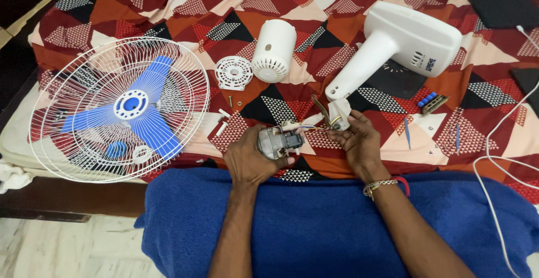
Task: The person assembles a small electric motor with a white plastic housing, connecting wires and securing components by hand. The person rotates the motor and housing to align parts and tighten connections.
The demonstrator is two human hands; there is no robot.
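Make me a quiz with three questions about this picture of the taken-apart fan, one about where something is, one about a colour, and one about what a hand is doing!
1. Where is the wire fan guard?
A. Left of both hands
B. On the blue towel
C. Under the white stand

2. What colour are the fan blades inside the guard?
A. Red
B. Blue
C. Green

3. What is the left hand doing?
A. Resting flat and empty
B. Holding the motor
C. Lifting the guard

Answers:
1. A, the guard lies on the patterned sheet at the far left, away from the hands.
2. B, three blue blades show through the white wires.
3. B, its fingers wrap round the grey metal motor, while the right hand touches the wires beside it.
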